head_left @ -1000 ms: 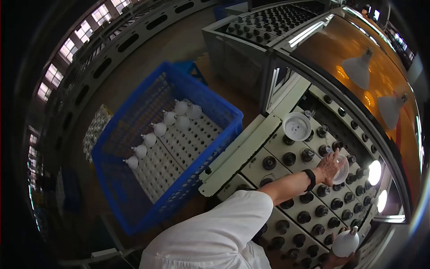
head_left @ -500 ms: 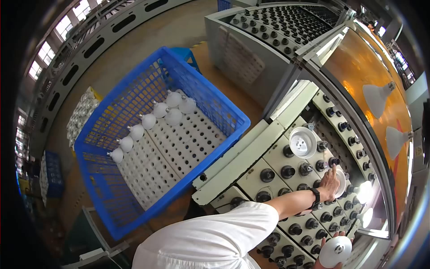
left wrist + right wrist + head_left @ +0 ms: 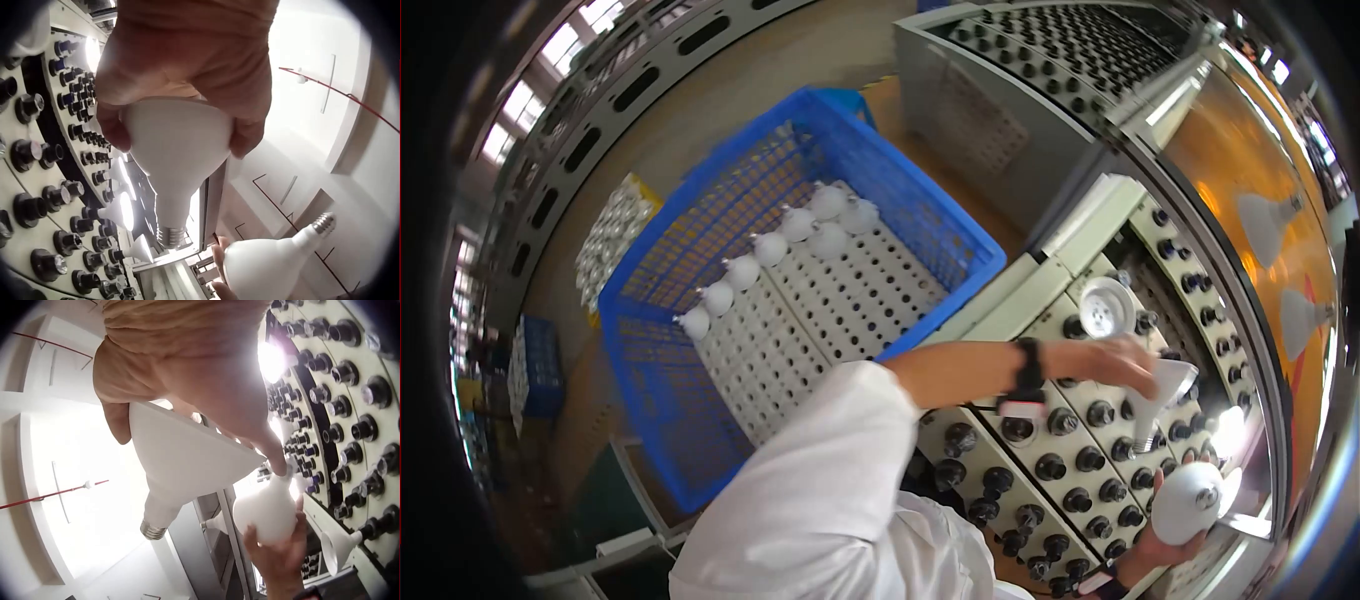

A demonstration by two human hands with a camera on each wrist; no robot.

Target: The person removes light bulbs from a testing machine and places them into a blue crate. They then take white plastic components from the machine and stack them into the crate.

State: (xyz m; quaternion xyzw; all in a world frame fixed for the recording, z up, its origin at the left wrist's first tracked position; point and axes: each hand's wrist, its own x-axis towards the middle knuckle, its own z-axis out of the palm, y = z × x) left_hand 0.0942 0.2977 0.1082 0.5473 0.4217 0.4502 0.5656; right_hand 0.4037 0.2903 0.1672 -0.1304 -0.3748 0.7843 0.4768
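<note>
In the head view, my left hand [image 3: 1115, 362] reaches across the socket panel [image 3: 1025, 470] and grips a white reflector light bulb [image 3: 1165, 390] by its wide end. The screw base of that bulb points down, close over the black sockets. The left wrist view shows thumb and fingers spread round the wide rim of this bulb [image 3: 178, 137]. At the lower right, my right hand [image 3: 1170, 548] holds another white reflector bulb [image 3: 1185, 505], its screw base facing up toward the head camera. From the right wrist, this bulb [image 3: 187, 456] appears gripped round its rim.
A similar bulb [image 3: 1106, 308] sits in a socket farther back. Lit bulbs [image 3: 1230, 432] glow at the right, beside an orange screen [image 3: 1235, 165]. A blue crate [image 3: 640, 420] at the left contains several bulbs on perforated white boards. Another socket machine [image 3: 990, 120] stands behind.
My left hand has lifted its bulb from the sockets and tipped it, so the screw base now shows. My right hand has moved up and nearer the left with its bulb.
</note>
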